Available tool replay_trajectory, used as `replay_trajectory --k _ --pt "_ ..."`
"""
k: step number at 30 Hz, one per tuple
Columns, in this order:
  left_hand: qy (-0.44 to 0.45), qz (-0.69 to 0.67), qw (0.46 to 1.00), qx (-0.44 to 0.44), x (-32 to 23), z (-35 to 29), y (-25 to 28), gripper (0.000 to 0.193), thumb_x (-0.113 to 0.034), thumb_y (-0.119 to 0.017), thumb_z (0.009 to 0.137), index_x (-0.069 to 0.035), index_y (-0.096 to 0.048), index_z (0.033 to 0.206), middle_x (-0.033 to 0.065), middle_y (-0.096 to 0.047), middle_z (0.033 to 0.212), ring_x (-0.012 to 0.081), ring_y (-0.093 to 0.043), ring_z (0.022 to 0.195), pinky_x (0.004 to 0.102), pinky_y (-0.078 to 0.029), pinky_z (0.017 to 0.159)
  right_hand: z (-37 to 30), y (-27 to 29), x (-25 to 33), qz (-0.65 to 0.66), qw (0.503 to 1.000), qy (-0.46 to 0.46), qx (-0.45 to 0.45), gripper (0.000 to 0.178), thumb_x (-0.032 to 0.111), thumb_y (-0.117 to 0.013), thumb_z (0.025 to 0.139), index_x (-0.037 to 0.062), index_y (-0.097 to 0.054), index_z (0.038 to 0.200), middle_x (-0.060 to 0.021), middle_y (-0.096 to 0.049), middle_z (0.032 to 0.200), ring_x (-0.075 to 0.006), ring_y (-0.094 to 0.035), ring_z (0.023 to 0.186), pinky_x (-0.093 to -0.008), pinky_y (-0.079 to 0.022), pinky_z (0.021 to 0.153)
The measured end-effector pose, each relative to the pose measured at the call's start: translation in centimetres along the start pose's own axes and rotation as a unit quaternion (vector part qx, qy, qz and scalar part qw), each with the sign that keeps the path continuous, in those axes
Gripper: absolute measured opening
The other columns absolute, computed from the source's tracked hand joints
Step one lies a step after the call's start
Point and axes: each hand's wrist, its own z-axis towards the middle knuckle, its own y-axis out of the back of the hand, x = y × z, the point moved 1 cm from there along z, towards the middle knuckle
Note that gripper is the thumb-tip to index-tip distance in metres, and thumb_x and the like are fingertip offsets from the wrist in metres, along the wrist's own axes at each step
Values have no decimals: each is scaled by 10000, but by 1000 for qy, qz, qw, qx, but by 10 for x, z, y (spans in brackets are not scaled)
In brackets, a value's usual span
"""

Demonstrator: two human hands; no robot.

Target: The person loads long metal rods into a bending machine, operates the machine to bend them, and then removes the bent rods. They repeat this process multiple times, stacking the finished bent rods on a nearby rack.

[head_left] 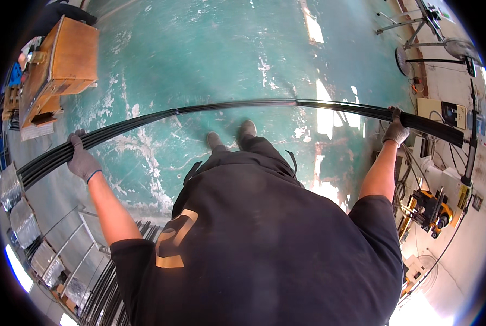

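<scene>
Bundle of long thin black rods (232, 104) is in both hands, spanning nearly the full width of the view in front of me, clear of the floor (199, 54). It shows as an upward arc; can't tell how much of that is lens and how much is real sag or bend.

Left hand (84, 162), grey glove with blue cuff edge, is closed around the bundle a bit in from its left end. Right hand (396, 132), same grey glove, is closed around it near the right end, with a short length sticking out past the grip. Both arms spread wide. Rods fan apart slightly at the left end, sit tighter in the middle.

Floor is green, paint worn off in patches, sunlit strips on the right. My shoes (247, 129) show below the bundle's middle.

Left side: wooden cabinet (76, 51), someone in dark clothing (58, 17) behind it, clear-wrapped packs (24, 221) lower down, more dark rods (103, 296) near my left sleeve. Right side: metal stand (425, 24) up top, beige control box (452, 115) just beyond the bundle's end, yellow-and-black machine (437, 213) below.
</scene>
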Motion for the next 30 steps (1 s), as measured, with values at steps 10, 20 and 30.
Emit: replay_trajectory --k 10,20,30 --pt "7 25 999 -43 -5 -9 -4 156 -79 -664 1042 45 -733 1105 139 -764 1026 244 -728 970 368 -578 928 1 6 -8 49 998 -33 -10 274 191 -808 986 -60 -784 1092 -88 -789 1029 -186 -705 953 -335 -538 932" --pt "15 -11 1000 25 10 11 11 197 -88 -711 1028 49 -717 1169 144 -776 1060 246 -726 1025 376 -551 1003 -19 -7 11 -39 996 -15 -75 480 272 -854 947 -56 -724 1273 -116 -770 1221 -223 -710 1078 -367 -537 990" --pt "-26 -15 999 25 10 7 6 112 -66 -696 1024 35 -723 1066 104 -768 1025 212 -727 987 342 -561 964 -144 -61 -38 -194 957 -57 -206 440 395 -784 961 -21 -779 1103 -141 -788 1083 -274 -738 908 -385 -600 825"
